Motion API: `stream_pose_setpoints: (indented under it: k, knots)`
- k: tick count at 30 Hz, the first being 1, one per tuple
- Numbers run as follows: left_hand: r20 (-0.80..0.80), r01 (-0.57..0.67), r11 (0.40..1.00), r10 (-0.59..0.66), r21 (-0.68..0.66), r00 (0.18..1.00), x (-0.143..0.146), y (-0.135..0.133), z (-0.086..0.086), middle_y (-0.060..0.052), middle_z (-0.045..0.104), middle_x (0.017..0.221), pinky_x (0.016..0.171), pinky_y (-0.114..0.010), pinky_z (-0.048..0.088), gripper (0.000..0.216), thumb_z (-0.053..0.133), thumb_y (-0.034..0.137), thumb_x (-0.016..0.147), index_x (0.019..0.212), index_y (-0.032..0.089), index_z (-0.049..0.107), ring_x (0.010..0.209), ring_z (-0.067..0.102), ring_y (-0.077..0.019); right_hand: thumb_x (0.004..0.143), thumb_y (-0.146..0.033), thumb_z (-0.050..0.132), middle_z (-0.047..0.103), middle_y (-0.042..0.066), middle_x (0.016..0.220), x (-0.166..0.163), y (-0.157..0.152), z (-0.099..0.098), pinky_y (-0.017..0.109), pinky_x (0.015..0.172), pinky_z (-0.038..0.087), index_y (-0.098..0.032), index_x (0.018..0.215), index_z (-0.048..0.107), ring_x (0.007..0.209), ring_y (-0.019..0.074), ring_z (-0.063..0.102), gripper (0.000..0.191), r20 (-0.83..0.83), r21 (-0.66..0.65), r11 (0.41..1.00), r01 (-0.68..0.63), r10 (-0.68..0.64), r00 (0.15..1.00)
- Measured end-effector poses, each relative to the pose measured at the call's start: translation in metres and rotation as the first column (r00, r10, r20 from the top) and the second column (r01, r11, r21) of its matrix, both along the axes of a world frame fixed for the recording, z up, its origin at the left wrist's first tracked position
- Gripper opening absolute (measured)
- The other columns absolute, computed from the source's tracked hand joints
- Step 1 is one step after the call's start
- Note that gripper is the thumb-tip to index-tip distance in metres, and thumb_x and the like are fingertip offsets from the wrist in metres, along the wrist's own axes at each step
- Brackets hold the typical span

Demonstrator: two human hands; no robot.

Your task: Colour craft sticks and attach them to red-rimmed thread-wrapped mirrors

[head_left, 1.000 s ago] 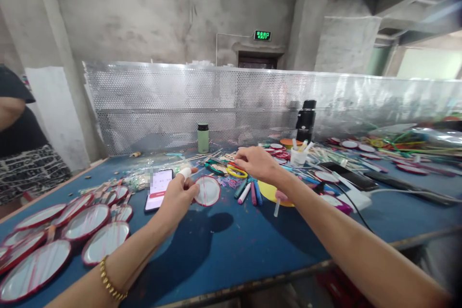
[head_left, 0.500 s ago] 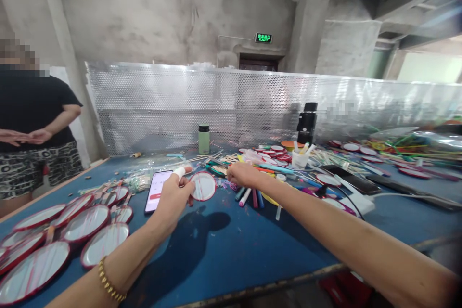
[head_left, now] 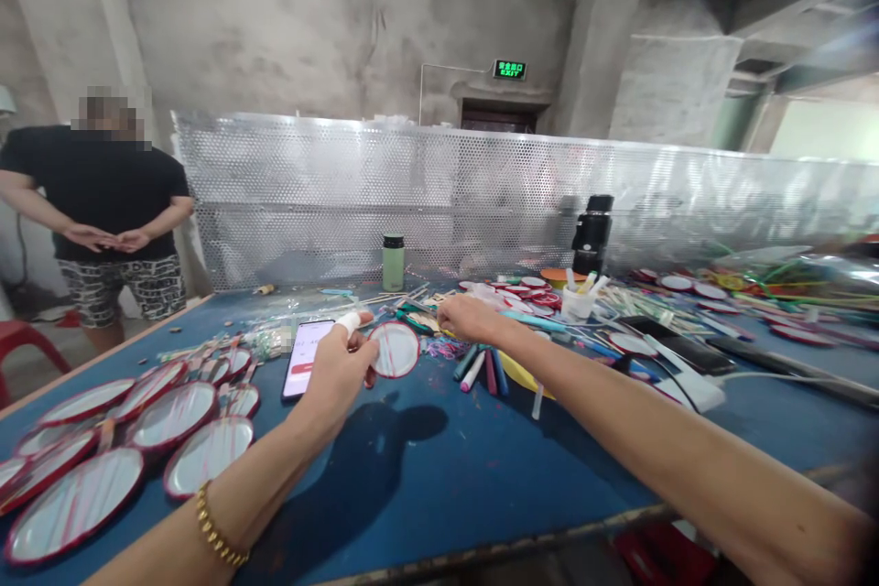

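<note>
My left hand, with a white wrap on its thumb, pinches a small round white disc with a red rim by its near edge. The disc is held up over the table and casts a shadow. My right hand reaches into the clutter just beyond the disc, its fingers curled down; whatever lies in them is hidden. Close by it are green-handled scissors and several marker pens. A lit phone lies beside my left hand.
Several red-rimmed discs on sticks cover the table's left side. Further back stand a green bottle, a black flask and a white cup of pens. A power strip lies right. Past the table's left end stands a person.
The view has shifted slightly left, showing more of the person. My right hand has lifted slightly and moved a little away from the disc. My left hand keeps its hold.
</note>
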State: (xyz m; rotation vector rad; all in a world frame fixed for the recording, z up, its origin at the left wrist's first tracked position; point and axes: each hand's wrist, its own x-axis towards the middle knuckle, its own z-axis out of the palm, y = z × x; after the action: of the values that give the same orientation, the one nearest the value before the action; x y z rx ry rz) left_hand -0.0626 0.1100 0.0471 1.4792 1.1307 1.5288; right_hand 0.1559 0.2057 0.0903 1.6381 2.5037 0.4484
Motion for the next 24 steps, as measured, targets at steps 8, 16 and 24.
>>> stream_pose_setpoints:
  k: [8,16,24]
  knots:
    - [0.010,-0.006,1.000,0.006,-0.005,1.000,0.000,0.004,-0.001,0.013,0.046,0.052,0.038,-0.021,0.036,0.053,0.060,0.025,0.073,0.123,0.010,0.053,0.036,0.055,-0.0113,0.096,-0.034,0.062,0.063,0.010,0.123,-0.012,-0.003,-0.021,0.043,0.089,0.056,-0.016,0.123,0.060,0.106,0.0230,0.065,0.032,-0.034,0.013,0.995,0.096,-0.095,0.995]
    - [0.010,0.004,1.000,-0.004,0.007,1.000,0.000,0.001,0.001,0.013,0.047,0.051,0.040,-0.022,0.039,0.050,0.060,0.023,0.073,0.121,0.011,0.055,0.038,0.055,-0.0114,0.096,-0.034,0.062,0.065,0.008,0.120,0.005,-0.003,-0.008,0.042,0.086,0.057,-0.016,0.119,0.062,0.102,0.0218,0.065,0.029,-0.102,-0.028,0.998,0.061,-0.063,0.993]
    - [-0.016,-0.004,1.000,0.004,-0.001,1.000,0.001,0.000,-0.002,0.012,0.048,0.053,0.042,-0.023,0.040,0.051,0.061,0.025,0.072,0.122,0.010,0.056,0.039,0.055,-0.0117,0.096,-0.034,0.062,0.065,0.008,0.118,0.018,-0.010,-0.006,0.041,0.085,0.057,-0.016,0.118,0.062,0.100,0.0215,0.066,0.028,-0.095,-0.016,0.998,0.066,-0.068,0.993]
